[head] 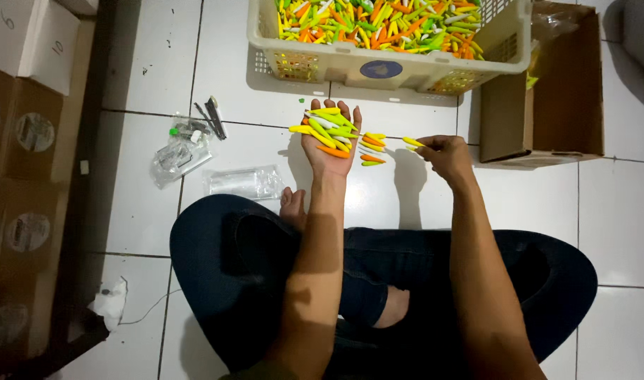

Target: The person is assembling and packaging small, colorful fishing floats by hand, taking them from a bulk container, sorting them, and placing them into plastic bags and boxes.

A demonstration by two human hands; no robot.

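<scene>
1. Down the left edge of the frame we see stacked brown cartons with round pale labels, and white boxes at the upper left.
2. On the tiles at centre left lie clear plastic bags; one crumpled bag holds small parts.
3. At the top centre a beige perforated basket, with a blue oval sticker on its front wall, is full of yellow, green, orange and white plastic pieces.
4. To its right, an open brown cardboard box stands just beside the basket.
5. Our left hand lies palm up, fingers spread flat, cradling a bundle of coloured pieces.
6. Our right hand pinches a yellow piece between its fingertips, near a small pile on the floor.
7. Open tile stretches along the right side of the frame.
</scene>
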